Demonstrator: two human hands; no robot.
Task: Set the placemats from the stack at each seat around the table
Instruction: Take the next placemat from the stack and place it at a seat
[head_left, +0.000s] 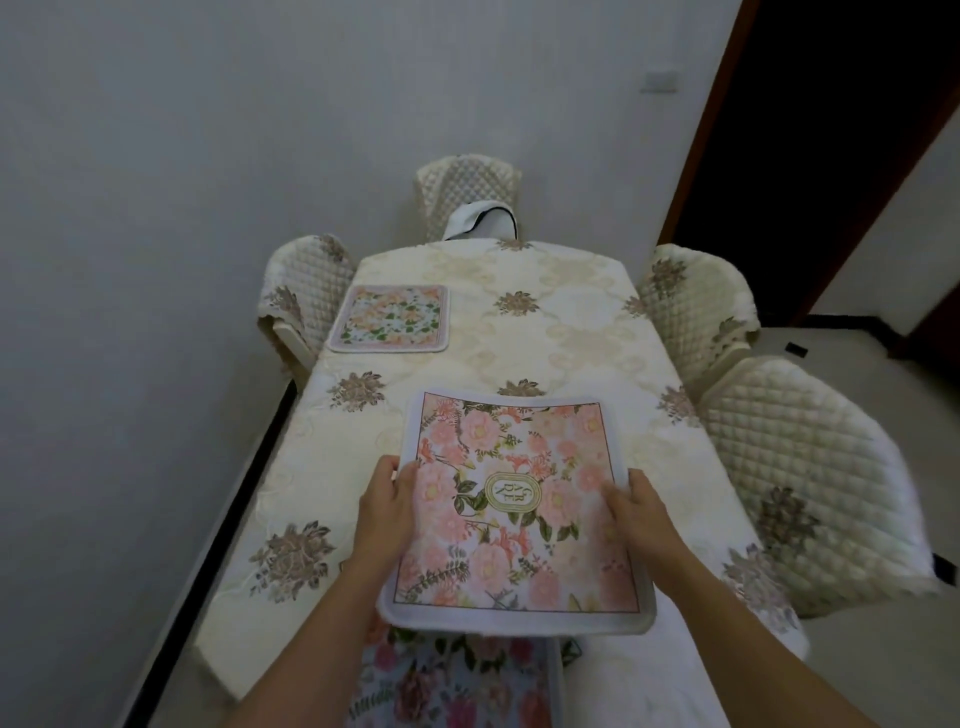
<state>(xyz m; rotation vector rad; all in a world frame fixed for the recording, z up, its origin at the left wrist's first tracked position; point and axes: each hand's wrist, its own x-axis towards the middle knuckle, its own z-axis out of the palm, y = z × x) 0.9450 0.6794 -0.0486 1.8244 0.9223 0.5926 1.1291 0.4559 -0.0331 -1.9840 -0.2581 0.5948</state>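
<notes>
I hold a pink floral placemat (511, 506) with a gold oval emblem above the near half of the table. My left hand (387, 512) grips its left edge and my right hand (641, 512) grips its right edge. Under it, at the near table edge, lies the stack's top placemat (452, 680), pale blue with red flowers, partly hidden. A green and orange floral placemat (390, 318) lies flat at the far left seat.
The table (571, 322) wears a cream flowered cloth. Quilted chairs stand at the far left (306, 291), far end (465, 192), far right (693, 306) and near right (810, 467). A wall runs close along the left; a dark doorway (831, 130) is at the right.
</notes>
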